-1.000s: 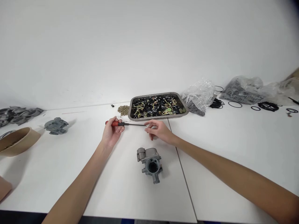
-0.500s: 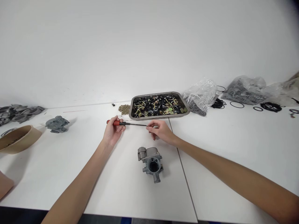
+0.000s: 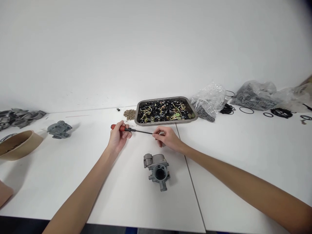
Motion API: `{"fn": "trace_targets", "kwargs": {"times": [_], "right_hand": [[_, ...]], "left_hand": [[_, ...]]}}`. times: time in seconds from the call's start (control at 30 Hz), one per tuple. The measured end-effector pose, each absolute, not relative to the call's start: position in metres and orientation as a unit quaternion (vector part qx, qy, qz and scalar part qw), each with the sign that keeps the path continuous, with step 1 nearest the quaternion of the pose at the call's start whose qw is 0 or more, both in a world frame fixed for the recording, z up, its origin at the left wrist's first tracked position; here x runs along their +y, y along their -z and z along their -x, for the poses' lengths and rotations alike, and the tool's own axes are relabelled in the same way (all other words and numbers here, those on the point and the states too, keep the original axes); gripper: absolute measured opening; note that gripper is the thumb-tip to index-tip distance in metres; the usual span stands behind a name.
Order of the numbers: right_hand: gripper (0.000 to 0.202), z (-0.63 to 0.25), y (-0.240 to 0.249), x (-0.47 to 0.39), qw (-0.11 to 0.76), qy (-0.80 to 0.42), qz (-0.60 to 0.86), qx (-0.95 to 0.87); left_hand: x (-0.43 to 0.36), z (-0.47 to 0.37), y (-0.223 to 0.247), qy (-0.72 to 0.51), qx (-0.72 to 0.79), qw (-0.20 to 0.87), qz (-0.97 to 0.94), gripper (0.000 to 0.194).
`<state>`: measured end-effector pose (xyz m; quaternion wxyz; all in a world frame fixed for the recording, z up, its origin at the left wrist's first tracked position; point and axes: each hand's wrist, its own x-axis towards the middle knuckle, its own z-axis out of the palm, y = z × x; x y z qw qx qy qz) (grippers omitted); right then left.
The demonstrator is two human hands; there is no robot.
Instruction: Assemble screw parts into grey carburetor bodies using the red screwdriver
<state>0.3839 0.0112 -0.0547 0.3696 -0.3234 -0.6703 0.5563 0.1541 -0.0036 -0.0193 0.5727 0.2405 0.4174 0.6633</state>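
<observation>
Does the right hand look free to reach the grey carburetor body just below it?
Probably yes. The right hand pinches only the thin tip of the screwdriver, and bare table lies between it and the carburetor body, nothing in the way.

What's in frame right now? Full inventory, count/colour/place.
screwdriver: 1, red handle, dark shaft, held between both hands
carburetor body: 1, grey metal, table centre, near side of hands
metal tray: 1, silver, full of black and brass parts, behind hands
brass bits: 1 small pile, left of tray
plastic bags: at least 2, clear, dark parts inside, right rear
O-rings: several, black, far right
grey casting: 1, left; more at far left edge
bowl: 1, tan, left edge
table: white
left hand: grips handle
right hand: fingers at shaft tip
</observation>
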Motion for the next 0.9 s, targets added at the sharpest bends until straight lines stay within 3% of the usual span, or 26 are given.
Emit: {"fn": "trace_targets", "kwargs": {"times": [0.7, 0.9], "right_hand": [[0.014, -0.383, 0.055, 0.006, 0.361, -0.445, 0.341, -0.745], [0.016, -0.381, 0.049, 0.003, 0.315, -0.403, 0.361, -0.78]], "left_hand": [[-0.004, -0.157, 0.029, -0.695, 0.344, 0.54, -0.326, 0.028], [-0.004, -0.159, 0.026, -0.697, 0.358, 0.549, -0.291, 0.029]]}}
